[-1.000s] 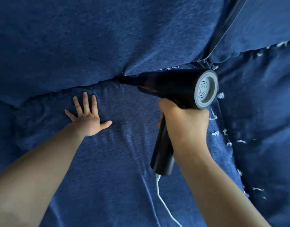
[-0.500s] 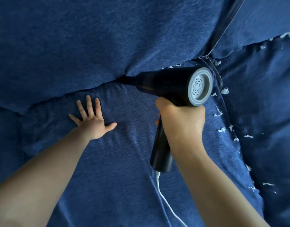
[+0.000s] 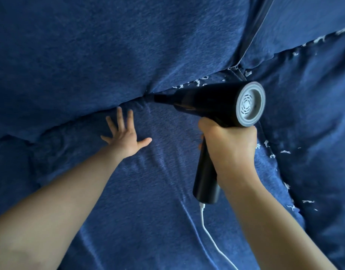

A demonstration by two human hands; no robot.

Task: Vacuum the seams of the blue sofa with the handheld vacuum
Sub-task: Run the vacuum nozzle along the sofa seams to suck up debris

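Now my right hand (image 3: 229, 147) grips the handheld vacuum (image 3: 212, 103), nozzle in the sofa seam (image 3: 128, 103); left hand (image 3: 125, 138) pressing flat at centre frame, fingers (image 3: 120, 118) spread.

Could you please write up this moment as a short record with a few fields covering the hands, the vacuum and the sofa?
Left hand: flat, fingers spread, pressing on the seat cushion just below the seam
Right hand: gripping the vacuum by its handle
Nozzle: tip pushed into the seam
Cord: white, trailing from the handle's base
Scraps: white bits along the seams to the right of the nozzle
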